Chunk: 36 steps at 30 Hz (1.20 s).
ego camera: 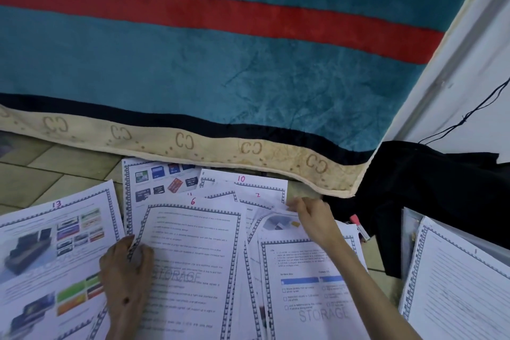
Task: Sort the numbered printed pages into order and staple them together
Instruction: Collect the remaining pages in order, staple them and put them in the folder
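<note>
Printed pages lie fanned out on a tiled floor (41, 171), just in front of the edge of a teal blanket (220, 69) with a red stripe and a beige border. Each sheet has a blue patterned frame and a number handwritten in red at the top.

The page marked 6 (193, 257) lies in the middle, covered with text and a faint "STORAGE" watermark. The left hand (125, 279) grips its left edge: the thumb goes under the paper and the fingers curl over the top. To the left of it lies the page marked 13 (52, 251), filled with colour pictures of devices and cards. Behind page 6 are a page with memory-card pictures (160, 182) (its number cannot be seen), the page marked 10 (248, 182) and the page marked 2 (262, 199), each partly overlapped by the sheets in front.

The right hand (311, 218) reaches to the top of the right-hand pile, where its fingertips pinch the upper edge of a page with a small chart (276, 222). Under its forearm lies a page with a blue-headed table (309, 284), also watermarked "STORAGE".

At far right, apart from the fan, lies a separate lined page (455, 284). Between it and the pile sits a black cloth (427, 188), with a small pink-tipped object (358, 225) at its edge; what it is cannot be told.
</note>
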Each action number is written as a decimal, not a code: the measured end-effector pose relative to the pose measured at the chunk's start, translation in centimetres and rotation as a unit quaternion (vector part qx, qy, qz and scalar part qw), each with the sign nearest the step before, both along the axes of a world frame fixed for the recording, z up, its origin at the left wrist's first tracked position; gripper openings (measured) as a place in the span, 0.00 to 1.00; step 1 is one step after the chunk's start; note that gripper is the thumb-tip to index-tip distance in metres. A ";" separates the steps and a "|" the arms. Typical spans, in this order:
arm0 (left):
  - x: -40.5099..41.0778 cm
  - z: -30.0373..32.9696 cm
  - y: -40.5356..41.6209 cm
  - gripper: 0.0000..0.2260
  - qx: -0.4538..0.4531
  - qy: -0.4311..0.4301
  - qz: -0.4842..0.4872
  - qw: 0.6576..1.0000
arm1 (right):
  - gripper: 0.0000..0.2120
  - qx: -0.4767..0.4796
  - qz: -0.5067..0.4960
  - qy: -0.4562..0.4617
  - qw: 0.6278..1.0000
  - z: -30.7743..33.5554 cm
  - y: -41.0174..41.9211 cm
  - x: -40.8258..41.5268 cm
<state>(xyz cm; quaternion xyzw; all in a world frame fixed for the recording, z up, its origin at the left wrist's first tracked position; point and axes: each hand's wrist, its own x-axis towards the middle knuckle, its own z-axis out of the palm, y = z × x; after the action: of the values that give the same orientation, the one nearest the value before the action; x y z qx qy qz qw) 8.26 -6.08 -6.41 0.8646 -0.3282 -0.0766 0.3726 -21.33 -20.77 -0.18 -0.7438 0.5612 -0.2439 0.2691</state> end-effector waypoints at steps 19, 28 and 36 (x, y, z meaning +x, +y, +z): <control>-0.8 2.1 0.4 0.19 -0.073 0.107 0.011 0.992 | 0.12 -0.293 0.017 -0.025 0.956 7.7 -2.6 2.6; -0.8 4.2 -0.5 0.14 -0.089 0.151 0.009 0.984 | 0.12 -0.529 -0.003 -0.106 0.842 18.3 -0.7 2.3; 2.1 7.3 -0.2 0.07 -0.081 0.146 -0.052 0.985 | 0.13 -0.420 -0.042 -0.155 0.893 24.8 3.9 -2.3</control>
<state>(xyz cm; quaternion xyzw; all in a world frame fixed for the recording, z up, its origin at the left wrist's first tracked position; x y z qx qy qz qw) 10.33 -6.27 0.89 0.7932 -0.3197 -0.1944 0.4805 -23.61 -16.88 24.60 -0.7163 0.3882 -0.5798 0.0049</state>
